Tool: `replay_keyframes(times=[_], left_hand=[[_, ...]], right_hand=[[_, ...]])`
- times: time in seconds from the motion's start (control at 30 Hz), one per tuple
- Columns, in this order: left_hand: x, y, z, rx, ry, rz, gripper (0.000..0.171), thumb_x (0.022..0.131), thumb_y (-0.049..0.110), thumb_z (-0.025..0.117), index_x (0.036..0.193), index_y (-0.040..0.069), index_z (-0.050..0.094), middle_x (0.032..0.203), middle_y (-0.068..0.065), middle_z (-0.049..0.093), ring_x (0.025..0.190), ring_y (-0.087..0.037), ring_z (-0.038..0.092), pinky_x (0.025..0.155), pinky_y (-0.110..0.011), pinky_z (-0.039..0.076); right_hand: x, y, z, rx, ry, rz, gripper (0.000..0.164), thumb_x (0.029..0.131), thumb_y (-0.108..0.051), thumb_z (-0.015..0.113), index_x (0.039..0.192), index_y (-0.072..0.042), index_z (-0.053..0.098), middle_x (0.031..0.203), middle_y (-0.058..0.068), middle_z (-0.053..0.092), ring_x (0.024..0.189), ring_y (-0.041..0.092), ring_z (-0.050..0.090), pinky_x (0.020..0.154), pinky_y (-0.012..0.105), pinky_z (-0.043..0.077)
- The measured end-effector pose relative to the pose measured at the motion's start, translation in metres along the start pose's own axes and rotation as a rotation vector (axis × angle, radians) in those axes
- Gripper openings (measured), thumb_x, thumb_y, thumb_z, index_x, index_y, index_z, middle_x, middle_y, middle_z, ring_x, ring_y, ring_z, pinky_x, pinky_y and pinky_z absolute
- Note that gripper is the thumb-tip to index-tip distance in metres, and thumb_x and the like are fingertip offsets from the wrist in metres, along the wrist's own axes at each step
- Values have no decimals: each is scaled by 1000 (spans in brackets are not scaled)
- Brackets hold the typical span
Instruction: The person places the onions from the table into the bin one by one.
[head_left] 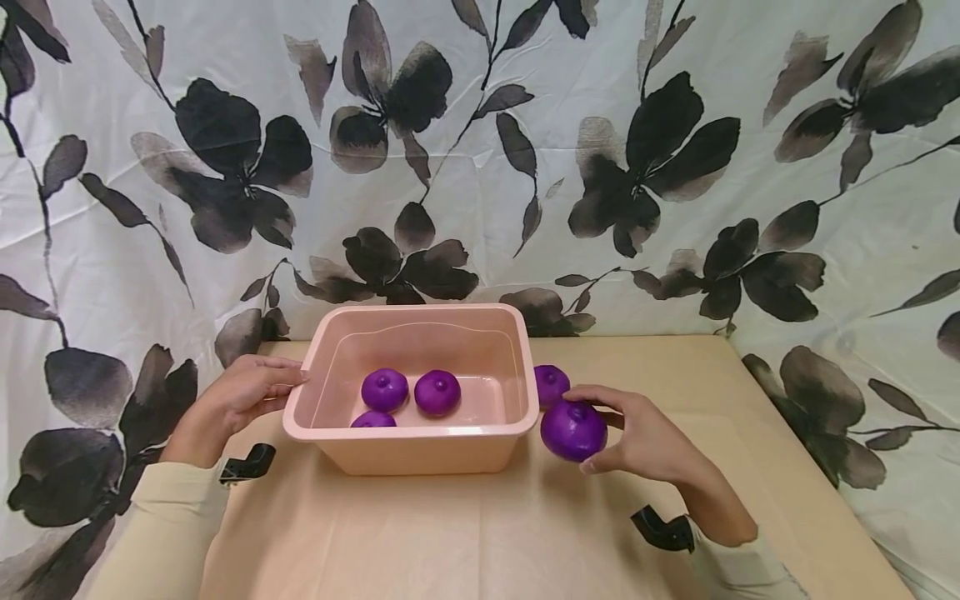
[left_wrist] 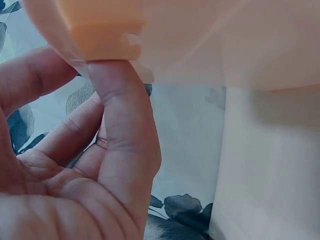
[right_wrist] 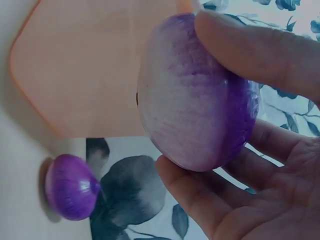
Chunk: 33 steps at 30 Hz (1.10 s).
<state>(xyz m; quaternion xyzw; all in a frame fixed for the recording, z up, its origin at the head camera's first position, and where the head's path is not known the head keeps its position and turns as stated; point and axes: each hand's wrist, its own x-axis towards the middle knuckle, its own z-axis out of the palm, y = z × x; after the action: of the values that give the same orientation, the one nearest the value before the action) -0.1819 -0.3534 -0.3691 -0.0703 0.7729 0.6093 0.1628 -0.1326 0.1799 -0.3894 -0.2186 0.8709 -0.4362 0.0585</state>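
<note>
A pink plastic tub stands on the table, its left rim pinched between the thumb and fingers of my left hand. In the left wrist view the thumb presses against the tub's rim. Inside the tub lie a purple onion, a second onion and a third onion, partly hidden by the front wall. My right hand grips another purple onion just right of the tub. Behind it, one more onion rests on the table beside the tub.
The table has a pale tan covering. Behind it hangs a white cloth with dark flowers, which also runs along both sides. A black wrist mount sits at the left wrist and another mount at the right.
</note>
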Motion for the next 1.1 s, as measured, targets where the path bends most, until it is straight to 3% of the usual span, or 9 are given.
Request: replay_keyframes(times=[0.2,0.47,0.83,1.1], left_hand=[[0,0,1,-3,1,-6,37,98,15,72,127,-7,69,92,10,74,86,-5,73,80,-24,63],[3,-3,0,12,3,-5,43,98,14,71,131,-12,64,92,9,74,86,-5,73,80,-24,63],[3,-3,1,4,6,0,47,99,15,70,134,-14,60,94,9,75,87,-4,73,81,-24,63],[6,-4,-1,-17,-5,9,33,99,14,69,125,-7,69,91,9,75,85,-4,73,79,-23,63]], right_hand=[[2,-10,-5,-7,-19,1,82,59,-11,98,134,-20,66,143,11,63,131,38,59,107,51,55],[5,-22,-13,9,-46,-31,82,58,-13,99,133,-22,67,137,6,67,129,34,60,104,25,53],[20,-40,-21,-8,-96,-95,85,55,-15,100,134,-20,67,141,7,66,129,32,61,103,31,55],[33,-49,-21,-19,-139,-87,84,56,-15,100,133,-20,67,140,4,66,130,31,60,104,47,54]])
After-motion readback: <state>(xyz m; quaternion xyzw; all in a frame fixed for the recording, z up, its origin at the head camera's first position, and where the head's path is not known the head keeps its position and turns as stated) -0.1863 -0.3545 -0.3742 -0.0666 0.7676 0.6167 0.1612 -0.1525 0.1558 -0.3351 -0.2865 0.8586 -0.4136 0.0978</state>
